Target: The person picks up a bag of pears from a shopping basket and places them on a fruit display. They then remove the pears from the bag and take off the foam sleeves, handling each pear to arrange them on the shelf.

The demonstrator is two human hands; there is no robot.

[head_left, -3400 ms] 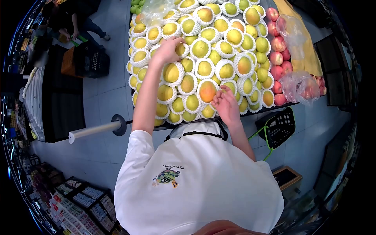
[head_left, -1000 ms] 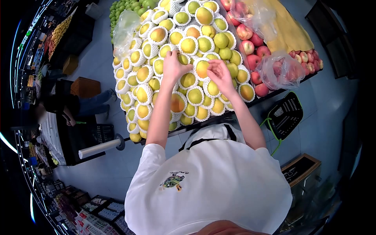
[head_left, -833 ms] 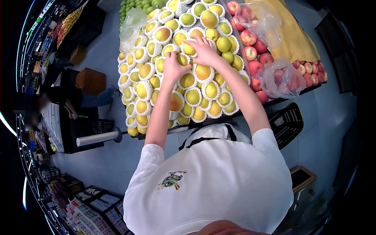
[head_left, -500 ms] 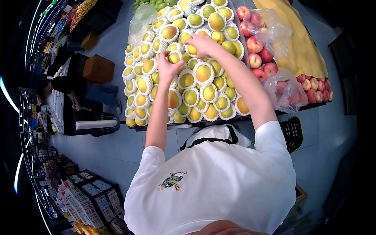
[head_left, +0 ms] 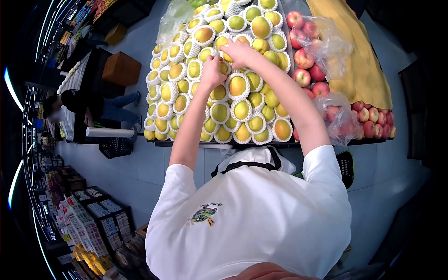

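Observation:
Yellow-green pears, many in white foam nets, lie heaped on a display stand. My left hand [head_left: 213, 73] is over the middle of the heap, its fingers curled round a netted pear [head_left: 223, 68] that shows at their right side. Just beyond it and to the right, my right hand [head_left: 239, 52] has its fingers bent down over another pear [head_left: 227, 56], which the hand partly covers. Both hands are close together, and their fingertips are partly hidden. A large netted pear [head_left: 237, 86] lies just nearer to me.
Red peaches [head_left: 304, 59] lie to the right, with clear plastic bags [head_left: 343, 126] and a yellow cloth [head_left: 361, 65] over some. Another plastic bag [head_left: 173, 23] sits at the heap's far left. A person [head_left: 88, 105] stands at a counter on the left, near a brown box [head_left: 121, 68].
My left hand has moved right, closer to my right hand, and its fingers have curled in more. My right hand stays over the same pear. The view has shifted slightly.

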